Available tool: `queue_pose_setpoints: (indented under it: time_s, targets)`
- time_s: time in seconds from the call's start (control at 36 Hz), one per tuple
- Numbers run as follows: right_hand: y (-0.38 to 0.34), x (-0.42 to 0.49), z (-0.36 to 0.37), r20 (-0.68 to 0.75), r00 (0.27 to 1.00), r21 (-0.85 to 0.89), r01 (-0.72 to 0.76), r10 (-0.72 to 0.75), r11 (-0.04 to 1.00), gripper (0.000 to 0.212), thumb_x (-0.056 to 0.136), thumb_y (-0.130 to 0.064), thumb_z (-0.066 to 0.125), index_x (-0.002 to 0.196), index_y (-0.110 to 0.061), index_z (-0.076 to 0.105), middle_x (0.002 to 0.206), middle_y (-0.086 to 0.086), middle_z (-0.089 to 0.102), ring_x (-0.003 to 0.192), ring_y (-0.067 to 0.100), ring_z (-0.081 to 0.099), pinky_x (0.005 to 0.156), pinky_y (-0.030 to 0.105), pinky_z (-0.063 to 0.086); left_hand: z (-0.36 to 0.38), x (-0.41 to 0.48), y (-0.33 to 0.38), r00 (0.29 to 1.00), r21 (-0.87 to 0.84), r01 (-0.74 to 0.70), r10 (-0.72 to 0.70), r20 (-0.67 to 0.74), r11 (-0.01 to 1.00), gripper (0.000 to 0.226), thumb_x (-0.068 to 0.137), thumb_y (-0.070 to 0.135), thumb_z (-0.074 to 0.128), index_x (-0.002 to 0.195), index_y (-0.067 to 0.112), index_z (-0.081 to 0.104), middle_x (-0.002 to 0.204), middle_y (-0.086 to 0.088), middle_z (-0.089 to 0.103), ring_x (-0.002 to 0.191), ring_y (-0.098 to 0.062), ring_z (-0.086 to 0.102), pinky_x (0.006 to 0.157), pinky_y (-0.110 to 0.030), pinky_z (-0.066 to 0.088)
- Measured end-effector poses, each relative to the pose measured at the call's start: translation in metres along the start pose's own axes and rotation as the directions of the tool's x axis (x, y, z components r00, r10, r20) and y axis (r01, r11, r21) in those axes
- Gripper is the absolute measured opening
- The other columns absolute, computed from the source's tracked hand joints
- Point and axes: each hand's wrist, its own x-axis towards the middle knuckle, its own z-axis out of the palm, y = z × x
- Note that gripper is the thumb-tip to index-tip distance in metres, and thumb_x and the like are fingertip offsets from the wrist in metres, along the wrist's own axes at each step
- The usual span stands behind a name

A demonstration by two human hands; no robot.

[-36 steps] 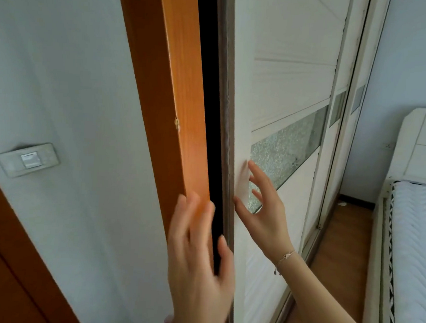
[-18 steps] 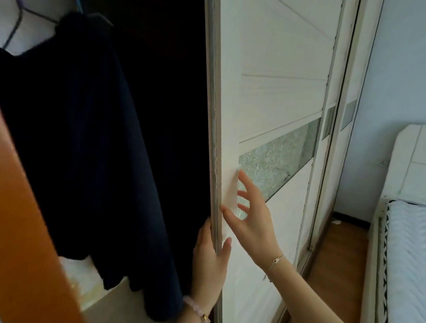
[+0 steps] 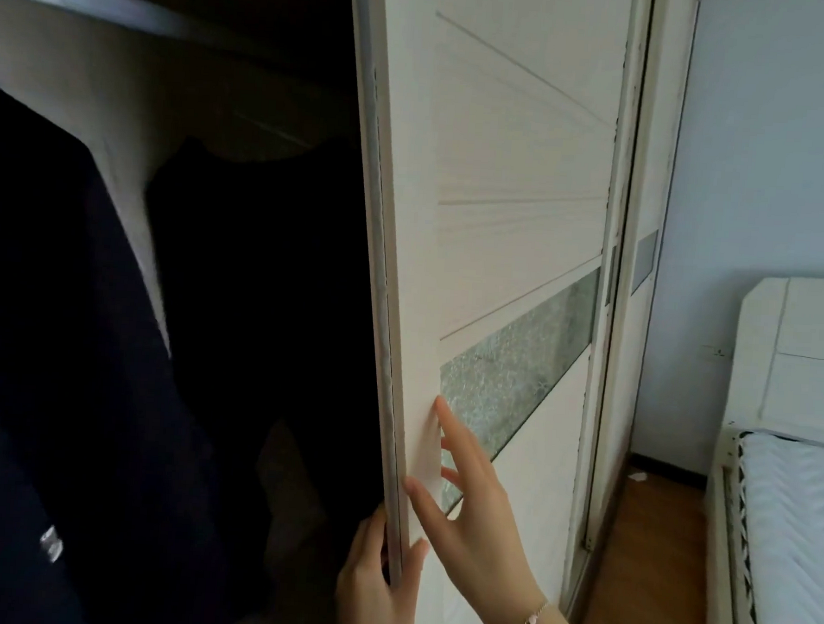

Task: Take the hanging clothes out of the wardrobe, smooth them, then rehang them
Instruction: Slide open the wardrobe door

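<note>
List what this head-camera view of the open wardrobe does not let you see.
Head view only.
Dark navy hanging garment: hanger beyond the left edge; white print blurred.
Second dark garment behind it: outline lost in shadow.
Left hand gripping the white sliding door: wrist cut by the bottom edge.

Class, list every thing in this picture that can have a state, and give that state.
sliding door: slid aside, interior exposed.
left hand: grips the door's edge.
right hand: fingers straight, touching the door's face.
dark jacket: hanging inside.
black garment: hanging inside.
</note>
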Motion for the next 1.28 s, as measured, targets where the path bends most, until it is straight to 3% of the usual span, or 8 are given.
queue_pose_setpoints:
  time_s: [0.11, 0.25, 0.39, 0.58, 0.83, 0.94, 1.11, 1.28]
  targets:
    - [0.028, 0.017, -0.012, -0.020, 1.000, 0.003, -0.004, 0.005, 1.000, 0.072, 0.089, -0.033, 0.056, 0.138, -0.058, 0.010, 0.145, -0.036, 0.023, 0.136, -0.002, 0.030, 0.110, 0.032, 0.038, 0.032, 0.021, -0.004, 0.997, 0.027, -0.077, 0.078, -0.019, 0.997, 0.058, 0.051, 0.095, 0.033, 0.106, 0.078, 0.039, 0.108, 0.024, 0.059, 0.097, 0.023, 0.054, 0.081, -0.012, 0.051]
    - [0.065, 0.042, -0.029, -0.091, 0.996, -0.026, 0.007, -0.009, 1.000, 0.066, 0.090, -0.033, 0.056, 0.134, -0.062, 0.015, 0.143, -0.041, 0.023, 0.135, -0.008, 0.029, 0.108, 0.027, 0.039, 0.079, 0.049, -0.011, 0.992, 0.049, -0.082, 0.077, 0.095, 0.995, 0.103, 0.061, 0.091, 0.032, 0.121, 0.014, 0.063, 0.109, -0.009, 0.071, 0.095, -0.025, 0.070, 0.076, -0.043, 0.059]
    - [0.099, 0.068, -0.044, -0.149, 0.986, -0.181, 0.051, -0.078, 0.982, 0.070, 0.090, -0.025, 0.057, 0.142, -0.050, 0.019, 0.149, -0.033, 0.020, 0.140, -0.005, 0.023, 0.113, 0.029, 0.032, 0.122, 0.078, -0.008, 0.980, 0.081, -0.191, 0.185, 0.078, 0.978, 0.061, 0.078, 0.080, 0.029, 0.111, 0.033, 0.051, 0.093, -0.001, 0.073, 0.076, -0.014, 0.072, 0.054, -0.028, 0.059]
    - [0.142, 0.098, -0.054, -0.214, 0.974, -0.267, 0.014, -0.074, 0.964, 0.071, 0.087, -0.018, 0.056, 0.142, -0.046, 0.020, 0.150, -0.032, 0.021, 0.139, -0.008, 0.023, 0.108, 0.003, 0.018, 0.173, 0.109, -0.020, 0.951, -0.093, -0.299, 0.304, 0.052, 0.950, 0.060, 0.072, 0.078, 0.044, 0.112, 0.034, 0.055, 0.108, 0.031, 0.049, 0.089, 0.016, 0.057, 0.059, -0.012, 0.054]
    - [0.172, 0.126, -0.076, -0.207, 0.978, -0.260, -0.071, 0.017, 0.963, 0.080, 0.090, -0.019, 0.057, 0.132, -0.065, 0.007, 0.142, -0.049, 0.009, 0.133, -0.022, 0.014, 0.102, -0.005, 0.014, 0.220, 0.142, -0.013, 0.965, -0.077, -0.240, 0.246, 0.094, 0.968, 0.053, 0.066, 0.080, 0.046, 0.108, 0.049, 0.046, 0.105, 0.045, 0.043, 0.076, 0.005, 0.063, 0.050, -0.014, 0.054]
    - [0.183, 0.137, -0.085, -0.218, 0.975, -0.209, -0.098, 0.051, 0.973, 0.075, 0.091, -0.018, 0.055, 0.131, -0.064, 0.013, 0.139, -0.051, 0.014, 0.132, -0.021, 0.019, 0.107, 0.004, 0.021, 0.237, 0.152, -0.009, 0.981, -0.039, -0.160, 0.163, 0.102, 0.986, 0.055, 0.049, 0.098, 0.027, 0.097, 0.074, 0.038, 0.097, 0.010, 0.056, 0.079, -0.021, 0.066, 0.064, -0.031, 0.060]
    - [0.198, 0.155, -0.099, -0.250, 0.964, -0.135, -0.131, 0.094, 0.982, 0.075, 0.087, -0.017, 0.060, 0.118, -0.076, 0.025, 0.128, -0.056, 0.024, 0.124, -0.025, 0.029, 0.094, -0.003, 0.031, 0.248, 0.166, 0.003, 0.959, -0.091, 0.015, 0.011, 0.283, 0.996, 0.109, 0.023, 0.102, 0.029, 0.100, 0.029, 0.054, 0.106, 0.004, 0.055, 0.097, -0.022, 0.063, 0.083, -0.036, 0.057]
    - [0.207, 0.158, -0.102, -0.229, 0.970, -0.111, -0.105, 0.078, 0.988, 0.074, 0.083, -0.020, 0.065, 0.114, -0.076, 0.028, 0.126, -0.053, 0.027, 0.122, -0.020, 0.033, 0.088, -0.005, 0.034, 0.251, 0.170, -0.002, 0.947, -0.063, 0.085, -0.061, 0.315, 0.994, 0.094, 0.010, 0.101, 0.033, 0.088, 0.051, 0.046, 0.110, 0.010, 0.055, 0.083, 0.001, 0.053, 0.074, -0.007, 0.044]
